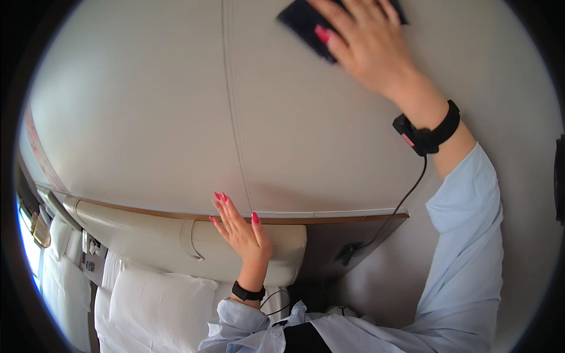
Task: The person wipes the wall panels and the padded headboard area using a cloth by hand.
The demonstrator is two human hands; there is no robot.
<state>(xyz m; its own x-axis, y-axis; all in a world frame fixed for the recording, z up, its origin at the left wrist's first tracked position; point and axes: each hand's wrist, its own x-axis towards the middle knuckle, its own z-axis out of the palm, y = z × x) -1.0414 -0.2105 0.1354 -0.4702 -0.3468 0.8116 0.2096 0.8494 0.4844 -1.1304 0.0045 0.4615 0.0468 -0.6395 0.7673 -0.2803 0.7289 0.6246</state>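
R hand (376, 56) lying over dark cloth (303, 26) high on pale wall (147, 117), prob. pressing it flat so it isn't slipping; tips out of view, can't tell if gripping. L hand (244, 235) holding nothing, fingers apart, sitting nr headboard (153, 226), maybe balancing.

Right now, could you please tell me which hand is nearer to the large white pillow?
Left. The left hand is raised by the headboard cushion, above and right of the pillow in view; the right hand is farther off, up on the dark cloth.
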